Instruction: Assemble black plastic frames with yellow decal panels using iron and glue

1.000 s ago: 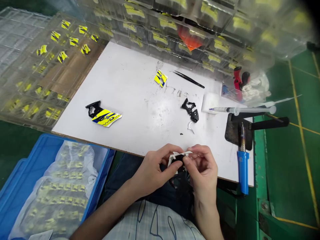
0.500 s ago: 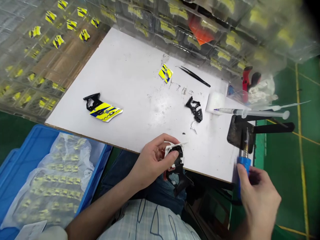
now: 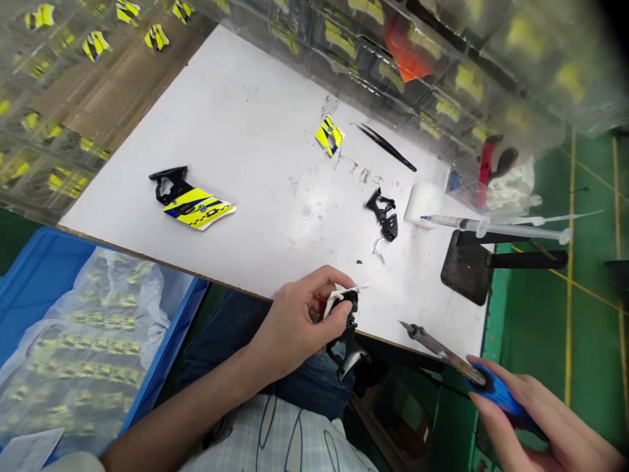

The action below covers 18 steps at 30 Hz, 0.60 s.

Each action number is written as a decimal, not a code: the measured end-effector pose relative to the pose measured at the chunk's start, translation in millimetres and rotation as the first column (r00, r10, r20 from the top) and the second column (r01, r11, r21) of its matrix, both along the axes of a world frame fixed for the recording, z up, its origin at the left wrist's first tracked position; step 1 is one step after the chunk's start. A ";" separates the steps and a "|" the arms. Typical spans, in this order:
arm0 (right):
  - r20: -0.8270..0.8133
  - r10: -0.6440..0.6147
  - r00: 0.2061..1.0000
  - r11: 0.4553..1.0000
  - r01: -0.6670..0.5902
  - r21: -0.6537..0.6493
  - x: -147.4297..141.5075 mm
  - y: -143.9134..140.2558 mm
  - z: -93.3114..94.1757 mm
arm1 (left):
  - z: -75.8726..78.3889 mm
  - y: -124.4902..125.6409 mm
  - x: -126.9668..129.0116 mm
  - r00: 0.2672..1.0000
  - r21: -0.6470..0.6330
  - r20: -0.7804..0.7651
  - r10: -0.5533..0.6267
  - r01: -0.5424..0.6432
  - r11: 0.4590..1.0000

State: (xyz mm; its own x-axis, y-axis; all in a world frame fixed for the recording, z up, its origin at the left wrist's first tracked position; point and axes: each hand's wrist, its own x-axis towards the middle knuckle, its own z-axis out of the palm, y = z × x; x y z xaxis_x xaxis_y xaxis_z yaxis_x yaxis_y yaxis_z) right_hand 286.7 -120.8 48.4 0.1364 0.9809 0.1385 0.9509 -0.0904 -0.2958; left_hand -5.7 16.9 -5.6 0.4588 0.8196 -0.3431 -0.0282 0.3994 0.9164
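Note:
My left hand (image 3: 307,321) pinches a black plastic part (image 3: 346,344) with a white piece against its top, just over the table's front edge. In my right hand (image 3: 531,406) is a blue-handled soldering iron (image 3: 442,352), its tip pointing left towards the black part but apart from it. Farther up the white table (image 3: 255,131) lie a second black plastic part (image 3: 384,215) and a thin clear curved piece (image 3: 378,249). A black part with a yellow-and-blue panel (image 3: 196,204) rests on the left side. A small yellow panel (image 3: 329,136) lies near the back.
Black tweezers (image 3: 388,147) lie behind. On the right are a white roll (image 3: 420,203), a syringe (image 3: 496,228), a black flat-bladed tool (image 3: 464,269) and red-handled pliers (image 3: 486,167). Clear trays of yellow parts (image 3: 339,39) line the back. A blue crate (image 3: 171,367) stands at lower left.
My right hand has swung the soldering iron away from the black flat-bladed tool, turning its tip from upward to leftward. The held black part has tilted slightly in my left hand.

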 end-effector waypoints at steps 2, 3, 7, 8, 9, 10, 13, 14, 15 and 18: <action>0.081 0.089 0.993 0.996 -0.090 0.000 -5.8 8.6 5.6 | -1.1 0.1 1.2 1.000 0.024 -0.018 0.002 -0.002 1.000; 0.116 0.148 0.982 0.989 -0.148 -0.009 -8.9 13.0 8.3 | -1.7 0.5 1.7 1.000 0.038 -0.028 0.003 -0.002 0.999; 0.218 0.322 0.921 0.947 -0.314 -0.071 -21.2 29.3 16.7 | -3.2 1.8 2.5 0.998 0.101 -0.056 0.003 0.003 0.995; 0.239 0.333 0.912 0.943 -0.326 -0.070 -24.2 32.6 18.0 | -3.1 1.9 2.3 0.998 0.107 -0.058 -0.002 0.008 0.994; 0.258 0.333 0.907 0.942 -0.329 -0.059 -27.3 35.5 18.9 | -2.8 1.8 2.1 0.998 0.107 -0.059 -0.007 0.014 0.994; 0.275 0.328 0.904 0.943 -0.330 -0.041 -30.1 37.9 19.4 | -2.3 1.7 1.9 0.998 0.101 -0.059 -0.014 0.020 0.995; 0.291 0.342 0.893 0.936 -0.350 -0.028 -36.5 43.9 19.3 | -0.5 1.3 1.4 0.998 0.080 -0.062 -0.030 0.035 0.996; 0.289 0.351 0.891 0.933 -0.359 -0.027 -37.7 45.4 19.0 | 0.0 1.3 1.4 0.997 0.077 -0.064 -0.036 0.041 0.996; 0.285 0.362 0.888 0.929 -0.369 -0.030 -38.3 46.8 18.7 | 0.2 1.5 1.5 0.997 0.076 -0.068 -0.039 0.044 0.996; 0.282 0.381 0.880 0.922 -0.384 -0.048 -38.2 49.2 18.1 | 0.2 2.1 1.6 0.996 0.088 -0.082 -0.040 0.048 0.995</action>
